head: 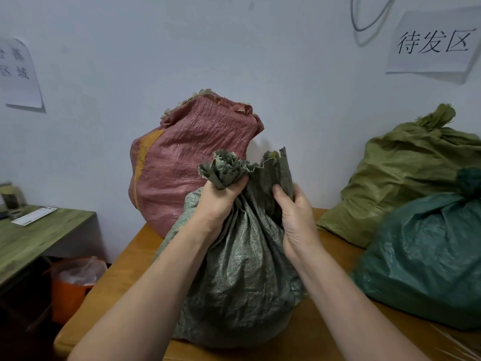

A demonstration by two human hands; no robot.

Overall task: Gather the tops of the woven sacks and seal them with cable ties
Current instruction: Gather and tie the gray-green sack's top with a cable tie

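A grey-green woven sack [242, 277] stands upright on the wooden table [122, 287] right in front of me. My left hand [217, 204] grips a bunched part of its top, with crumpled fabric sticking up above the fist. My right hand [296, 212] holds the still-spread right part of the sack's mouth, fingers curled over the edge. Behind it stands a pink woven sack [187, 157] with a loose, open top. No cable tie is in view near my hands.
At the right lie an olive-green sack [406, 173] and a dark green sack [429, 254], both with tops bunched shut. A lower green-topped table [39, 230] stands at the left, an orange bin [70, 287] beneath it. Thin pale strips [458, 345] lie at the table's front right.
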